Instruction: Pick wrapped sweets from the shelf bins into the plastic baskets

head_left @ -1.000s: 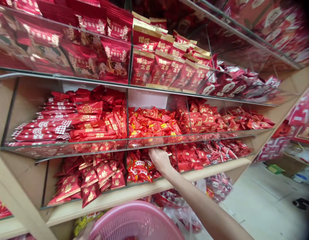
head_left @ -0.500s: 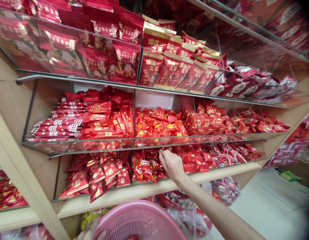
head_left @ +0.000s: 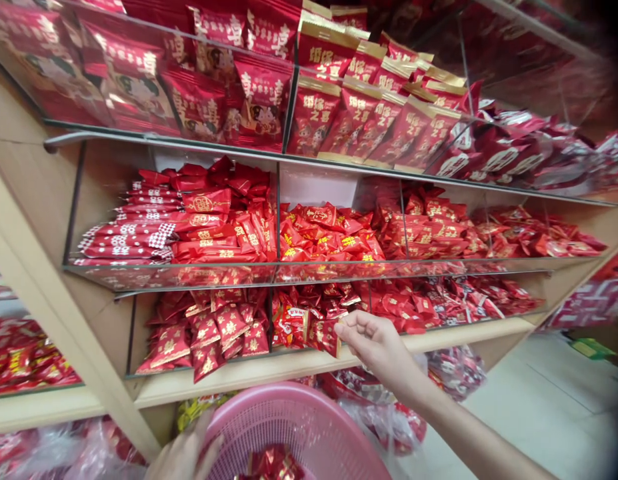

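Observation:
My right hand (head_left: pixel 371 343) is in front of the bottom shelf, thumb and forefinger pinched on the edge of a small red packet (head_left: pixel 323 336) with gold print. That packet hangs at the shelf's front, left of my fingertips. At the lower left my left hand (head_left: pixel 186 453) grips the rim of a pink plastic basket (head_left: pixel 356 440), its fingers over the edge and partly blurred. Several shiny red packets (head_left: pixel 273 463) lie inside the basket. Close to my right hand are red packets with white labels (head_left: pixel 289 320) in the same compartment.
Glass dividers split the shelves into compartments of red packets. Larger red bags (head_left: pixel 261 100) stand on the upper shelf, above the middle-shelf packets (head_left: pixel 333 240). A wooden ledge (head_left: pixel 173 385) runs along the front. Plastic bags of packets (head_left: pixel 389 420) sit below; tiled floor (head_left: pixel 533 393) lies right.
My right hand has drawn back from the bottom compartment, down and toward me, with a red packet now showing at its fingertips. More of the basket's contents and my left hand are visible.

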The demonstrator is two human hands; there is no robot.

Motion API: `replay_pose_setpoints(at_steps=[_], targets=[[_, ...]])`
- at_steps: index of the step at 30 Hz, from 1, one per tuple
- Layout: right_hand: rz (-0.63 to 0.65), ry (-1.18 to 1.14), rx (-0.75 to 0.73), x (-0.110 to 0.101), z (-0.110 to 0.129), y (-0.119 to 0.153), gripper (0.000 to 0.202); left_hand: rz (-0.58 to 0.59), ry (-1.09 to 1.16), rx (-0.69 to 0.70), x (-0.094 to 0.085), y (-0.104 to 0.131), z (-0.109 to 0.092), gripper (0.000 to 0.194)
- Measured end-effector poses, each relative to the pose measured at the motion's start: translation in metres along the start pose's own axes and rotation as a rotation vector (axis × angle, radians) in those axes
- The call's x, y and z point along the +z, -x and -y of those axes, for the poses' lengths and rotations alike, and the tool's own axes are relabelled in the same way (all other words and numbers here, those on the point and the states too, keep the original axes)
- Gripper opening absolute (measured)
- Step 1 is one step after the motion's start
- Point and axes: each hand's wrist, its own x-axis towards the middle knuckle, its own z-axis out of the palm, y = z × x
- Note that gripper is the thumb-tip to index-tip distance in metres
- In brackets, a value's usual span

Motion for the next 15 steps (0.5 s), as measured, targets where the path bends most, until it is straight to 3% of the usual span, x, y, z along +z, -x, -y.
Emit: replay_pose_setpoints(at_steps=[7,10,15], targets=[[0.262,0.343,-0.149,0.0,0.002,0.019,0.021,-0.018,-0.003,0.031,-0.011,0.004,-0.011,0.046],[0.403,0.286,-0.225,0.009,-0.007,0.025,0.015,-0.004,0.004,0.042,-0.014,0.004,-0.014,0.047],[0.616,-0.042,0.042,0.038,-0.048,0.028,0.022,0.006,-0.011,0.022,-0.016,0.005,-0.014,0.046]])
